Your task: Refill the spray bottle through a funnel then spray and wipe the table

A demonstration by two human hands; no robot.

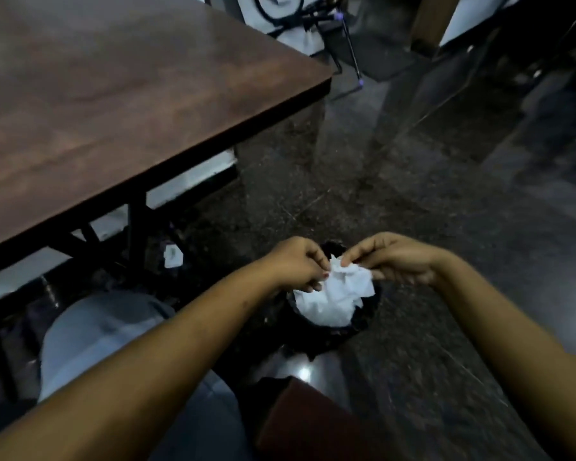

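A crumpled white paper towel [335, 296] hangs over a black waste bin [366, 322] on the floor. My left hand [296, 264] pinches the towel's upper left edge. My right hand [393, 257] pinches its upper right edge. Both hands are just above the bin's opening. The brown wooden table [120, 94] fills the upper left, with nothing on the part I can see. No spray bottle or funnel is in view.
My knee in grey trousers [97, 331] is at the lower left, under the table's edge. Black table legs [137, 224] stand beneath. A dark speckled floor [446, 227] spreads to the right. A reddish-brown seat corner [300, 424] is at the bottom. Black chair frames [343, 38] stand behind.
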